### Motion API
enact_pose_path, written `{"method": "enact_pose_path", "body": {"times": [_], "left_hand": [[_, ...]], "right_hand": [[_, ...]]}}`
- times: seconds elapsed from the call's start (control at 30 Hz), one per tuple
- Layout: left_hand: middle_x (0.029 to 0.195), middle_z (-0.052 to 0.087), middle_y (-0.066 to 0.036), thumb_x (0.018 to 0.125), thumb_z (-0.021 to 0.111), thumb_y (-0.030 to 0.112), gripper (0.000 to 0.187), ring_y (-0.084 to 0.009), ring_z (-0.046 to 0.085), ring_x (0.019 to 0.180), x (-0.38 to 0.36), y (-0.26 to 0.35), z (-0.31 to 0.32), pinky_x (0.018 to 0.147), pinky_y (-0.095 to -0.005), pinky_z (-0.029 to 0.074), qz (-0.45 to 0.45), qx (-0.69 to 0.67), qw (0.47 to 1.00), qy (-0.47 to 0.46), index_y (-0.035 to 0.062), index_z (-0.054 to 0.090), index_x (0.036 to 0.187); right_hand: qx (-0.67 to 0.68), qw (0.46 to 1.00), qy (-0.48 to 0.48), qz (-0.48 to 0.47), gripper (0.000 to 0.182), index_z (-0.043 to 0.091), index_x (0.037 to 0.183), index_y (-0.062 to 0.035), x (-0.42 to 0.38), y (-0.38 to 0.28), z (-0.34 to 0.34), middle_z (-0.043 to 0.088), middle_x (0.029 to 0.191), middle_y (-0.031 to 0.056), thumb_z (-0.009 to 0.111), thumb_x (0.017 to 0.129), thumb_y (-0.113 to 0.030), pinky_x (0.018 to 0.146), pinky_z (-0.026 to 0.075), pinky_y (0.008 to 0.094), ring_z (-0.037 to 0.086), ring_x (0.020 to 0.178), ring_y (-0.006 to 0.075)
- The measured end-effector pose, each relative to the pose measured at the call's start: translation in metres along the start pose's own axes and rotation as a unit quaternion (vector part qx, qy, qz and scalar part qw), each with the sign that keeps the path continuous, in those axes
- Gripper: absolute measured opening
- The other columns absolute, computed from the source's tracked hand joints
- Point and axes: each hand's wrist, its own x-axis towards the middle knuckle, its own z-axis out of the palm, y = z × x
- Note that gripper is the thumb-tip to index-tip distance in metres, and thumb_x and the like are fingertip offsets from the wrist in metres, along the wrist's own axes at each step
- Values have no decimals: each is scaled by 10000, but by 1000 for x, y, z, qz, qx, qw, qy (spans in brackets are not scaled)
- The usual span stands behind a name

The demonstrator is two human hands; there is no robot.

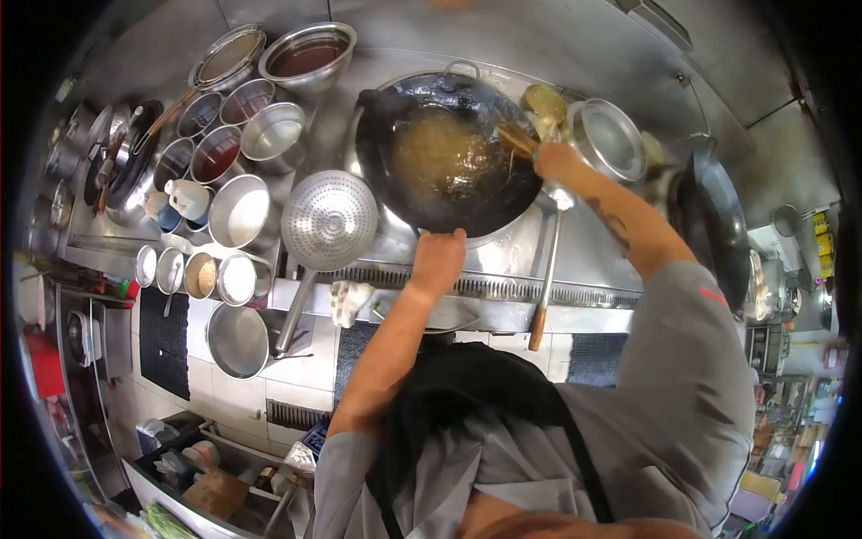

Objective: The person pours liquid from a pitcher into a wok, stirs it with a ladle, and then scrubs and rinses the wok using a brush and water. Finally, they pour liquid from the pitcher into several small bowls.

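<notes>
A large black wok (pixel 503 202) sits on the stove with cloudy brownish liquid (pixel 440 153) in it. My left hand (pixel 438 260) is closed on the wok's near rim; whether a handle lies under the fingers is hidden. At the wok's right side, my right hand (pixel 558 163) grips a bamboo wok brush (pixel 518 139), its bristles pointing inward over the wok's inner wall. Left of the wok lies a perforated strainer (pixel 329 220), its handle reaching past the stove's front edge. A long wooden-handled ladle (pixel 545 278) lies to the right.
Several metal pots and bowls, one a steel pot (pixel 241 211), crowd the left side. A metal basin (pixel 611 139) stands behind my right hand, and another dark wok (pixel 714 220) is at far right. A crumpled white cloth (pixel 348 303) hangs at the front edge.
</notes>
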Motion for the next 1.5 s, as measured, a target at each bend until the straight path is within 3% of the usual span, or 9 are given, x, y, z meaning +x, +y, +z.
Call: {"method": "enact_pose_path", "body": {"times": [0.13,0.3,0.43,0.7,0.9,1.03,1.23,1.43,1.5], "left_hand": [[660,636,-123,814,644,159,135,-312,632,649,-5,-3,-7,658,-446,454,7,0,1000,14,57,564,777],[654,632,-120,816,638,151,126,-318,630,647,-2,-4,-20,659,-443,458,16,-7,1000,3,62,563,767],[656,634,-121,815,635,143,120,-321,631,650,-5,-4,-19,658,-440,463,14,-11,1000,-4,61,562,766],[784,649,-119,828,556,94,61,-294,607,828,-13,-3,-22,796,-427,421,19,-49,998,39,54,602,828],[780,635,-127,857,596,126,68,-331,595,793,-21,-9,-19,787,-443,412,25,-66,996,56,60,585,846],[756,623,-119,855,601,124,73,-337,589,778,-13,-6,-24,762,-450,414,20,-74,996,43,64,572,826],[743,625,-118,852,602,118,78,-329,599,770,-13,-8,-25,753,-457,418,19,-67,997,17,61,562,817],[729,622,-118,846,604,103,63,-325,606,749,-13,-10,-22,738,-456,427,34,-90,994,42,60,565,821],[727,623,-121,841,607,98,56,-327,607,748,-14,-9,-24,735,-456,430,33,-94,994,39,59,570,824]], "right_hand": [[-21,999,15,-38,258,681,1012,-51,-29,-3,24,693,817,176,559,843,-205,749,556,441,695,840,330],[68,988,139,-1,349,626,1113,-95,99,-19,36,674,811,203,585,808,-258,728,539,468,675,785,353],[341,936,86,-10,362,676,949,-21,139,-126,5,676,795,200,629,797,-346,719,545,416,685,745,324],[412,894,-173,-33,366,648,1104,-88,31,-186,-47,651,735,87,630,830,-329,490,526,389,639,624,214],[324,895,-293,-94,400,639,1110,-84,-66,-112,-30,578,685,74,632,841,-379,373,463,352,584,502,186],[202,916,-340,60,478,671,1078,-41,-68,-23,-64,669,896,196,640,789,-421,611,554,387,675,731,295],[77,989,-92,-84,540,612,1243,-100,-51,30,12,675,1061,194,639,795,-401,777,550,422,671,940,348],[17,999,27,3,392,658,1125,-119,90,48,23,679,946,175,542,870,-394,792,522,471,656,882,367],[47,984,121,-126,400,688,1018,-71,122,-1,6,681,893,197,551,847,-405,777,520,490,659,855,382]]}}
